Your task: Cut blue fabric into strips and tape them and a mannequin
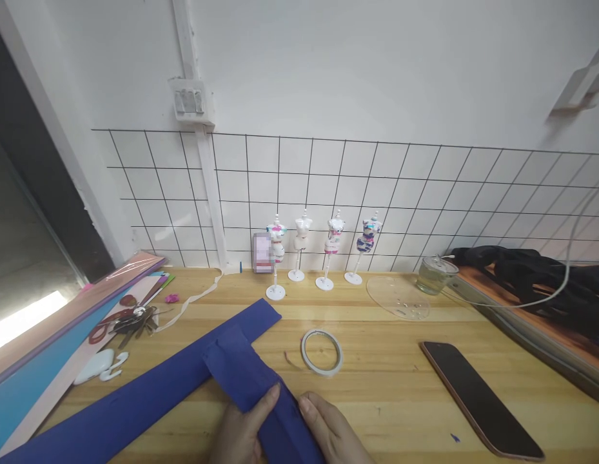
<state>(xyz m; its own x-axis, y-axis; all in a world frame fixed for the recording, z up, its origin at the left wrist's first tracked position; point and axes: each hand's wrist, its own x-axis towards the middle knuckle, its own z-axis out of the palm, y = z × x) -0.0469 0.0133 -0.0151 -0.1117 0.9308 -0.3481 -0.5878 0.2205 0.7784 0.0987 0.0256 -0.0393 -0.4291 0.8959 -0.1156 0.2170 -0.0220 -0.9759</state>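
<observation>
A folded piece of blue material [238, 364] lies at the bottom centre, its upper end over a long blue strip [135, 406] that runs from the lower left toward the middle. My left hand [245, 425] holds the folded piece from the left, thumb pressed on top. On its right edge my right hand [331, 425] pinches it between thumb and fingers. The lower parts of both hands are cut off by the frame. Just beyond my right hand a roll of white tape [322, 352] lies flat on the wooden table [376, 361].
Several small mannequins [333, 238] on white stands line the back beside an upright phone [262, 252]. To the right are a black phone [478, 396], a glass [434, 276] and a clear disc [398, 298]. Scissors, keys [135, 322], earphones [98, 366] and coloured sheets occupy the left.
</observation>
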